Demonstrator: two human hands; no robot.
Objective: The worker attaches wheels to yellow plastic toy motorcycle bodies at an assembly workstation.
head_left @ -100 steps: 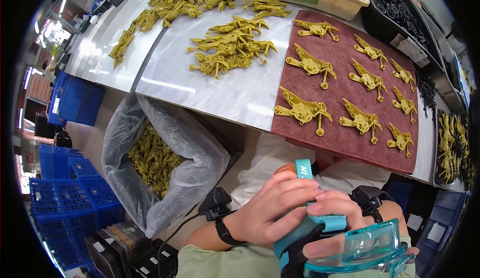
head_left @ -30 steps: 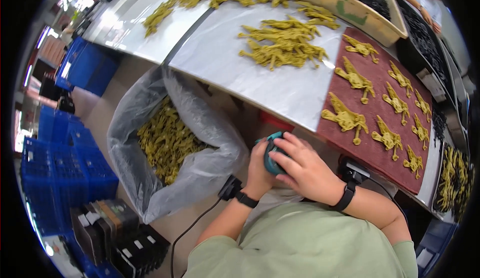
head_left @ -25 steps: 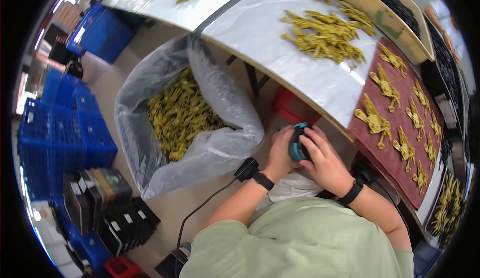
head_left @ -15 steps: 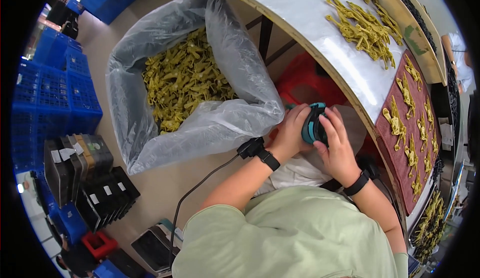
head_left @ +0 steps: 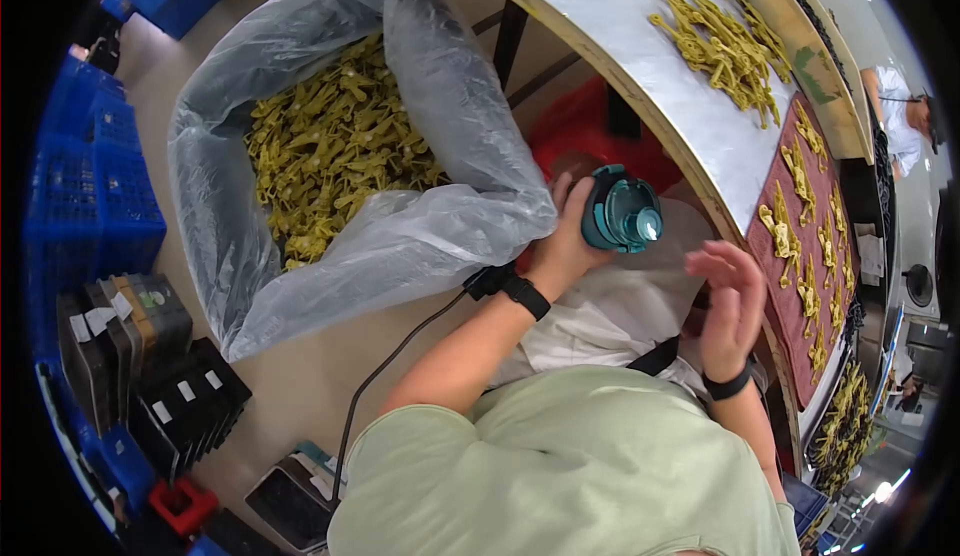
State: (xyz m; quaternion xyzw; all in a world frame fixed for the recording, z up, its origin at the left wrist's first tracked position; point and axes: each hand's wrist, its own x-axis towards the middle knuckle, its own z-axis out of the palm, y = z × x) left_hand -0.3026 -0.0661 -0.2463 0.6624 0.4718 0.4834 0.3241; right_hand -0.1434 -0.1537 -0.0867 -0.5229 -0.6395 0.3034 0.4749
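My left hand [head_left: 568, 241] is wrapped round a teal water bottle [head_left: 622, 211], held over my lap beside the table edge. Its lid faces up, with a shiny round spout showing on top. My right hand [head_left: 730, 291] is off the bottle, to its right near the table edge, fingers apart with nothing in them. Left of the bottle stands a large bin lined with a clear plastic bag [head_left: 455, 231], full of olive-yellow moulded parts [head_left: 345, 141].
The table [head_left: 610, 31] curves along the right, bearing a pile of yellow parts [head_left: 715, 46] and a maroon cloth [head_left: 765, 246] with more laid out. Blue crates [head_left: 90, 186] and black trays [head_left: 190, 396] stand left. A cable [head_left: 385, 376] runs from my left wrist. Another person [head_left: 895, 116] is far right.
My right hand has let go of the bottle and moved right, opening. The bottle, in my left hand, has tipped so its lid shows from above. The view has shifted slightly.
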